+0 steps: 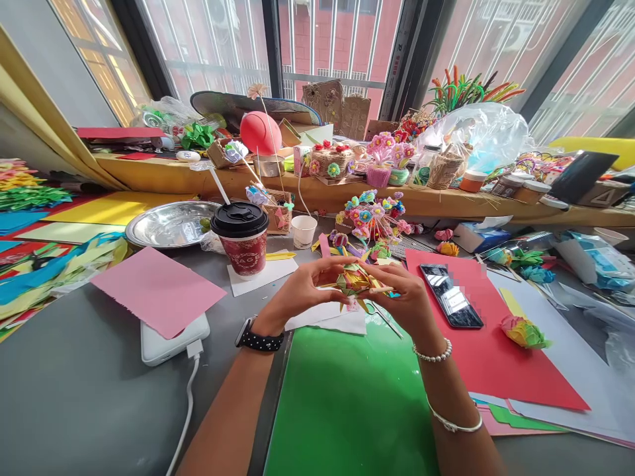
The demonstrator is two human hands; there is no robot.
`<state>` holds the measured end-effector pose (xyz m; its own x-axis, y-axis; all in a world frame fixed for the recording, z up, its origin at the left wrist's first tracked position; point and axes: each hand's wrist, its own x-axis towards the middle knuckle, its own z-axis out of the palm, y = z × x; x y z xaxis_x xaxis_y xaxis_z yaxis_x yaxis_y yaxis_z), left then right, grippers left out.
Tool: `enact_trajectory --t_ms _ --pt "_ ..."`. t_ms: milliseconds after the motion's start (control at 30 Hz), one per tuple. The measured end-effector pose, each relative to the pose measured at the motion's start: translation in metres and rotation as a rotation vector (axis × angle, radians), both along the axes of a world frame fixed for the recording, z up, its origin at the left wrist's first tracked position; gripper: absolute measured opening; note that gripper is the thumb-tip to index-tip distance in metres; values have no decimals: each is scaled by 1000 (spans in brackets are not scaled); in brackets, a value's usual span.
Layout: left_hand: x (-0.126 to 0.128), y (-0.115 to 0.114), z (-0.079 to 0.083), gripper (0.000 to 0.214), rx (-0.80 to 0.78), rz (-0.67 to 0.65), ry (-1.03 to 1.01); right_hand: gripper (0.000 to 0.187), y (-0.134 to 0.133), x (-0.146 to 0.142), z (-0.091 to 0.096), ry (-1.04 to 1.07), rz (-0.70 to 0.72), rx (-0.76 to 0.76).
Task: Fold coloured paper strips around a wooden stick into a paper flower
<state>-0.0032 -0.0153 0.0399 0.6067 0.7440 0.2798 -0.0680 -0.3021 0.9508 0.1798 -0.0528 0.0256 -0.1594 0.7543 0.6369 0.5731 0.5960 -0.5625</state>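
Observation:
Both my hands meet above the near edge of a green sheet point(347, 403). My left hand point(302, 287) and my right hand point(401, 297) pinch a small multicoloured folded paper piece point(356, 281) between their fingertips, with a thin wooden stick poking out to the right. A black watch sits on my left wrist, and a pearl bracelet and a bangle are on my right. A white paper scrap point(330, 317) lies just under the hands.
A red paper cup with a black lid point(241, 238) stands left of the hands. A phone point(450, 294) lies on a red sheet point(506, 370). A pink sheet point(159, 289) covers a white power bank point(169, 344). Paper flowers point(372, 215) and a metal dish point(171, 223) sit behind.

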Motion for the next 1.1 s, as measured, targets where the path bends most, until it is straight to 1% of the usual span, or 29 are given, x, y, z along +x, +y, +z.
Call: enact_trajectory --t_ms 100,233,467,733,933,1100 --pt "2 -1 0 58 48 26 18 43 -1 0 0 -8 -4 12" --pt "3 0 -2 51 84 90 4 41 -1 -2 1 -17 0 28" --pt "2 -1 -4 46 101 152 -19 41 -3 -4 4 -47 -7 49" --pt "3 -2 -5 43 67 152 -56 38 -3 -6 3 -37 -31 127" --pt "4 -4 -3 41 110 193 -56 36 -4 -6 2 -51 -58 175" --pt "4 -4 -3 39 161 208 -78 40 -5 -6 4 -51 -52 193"
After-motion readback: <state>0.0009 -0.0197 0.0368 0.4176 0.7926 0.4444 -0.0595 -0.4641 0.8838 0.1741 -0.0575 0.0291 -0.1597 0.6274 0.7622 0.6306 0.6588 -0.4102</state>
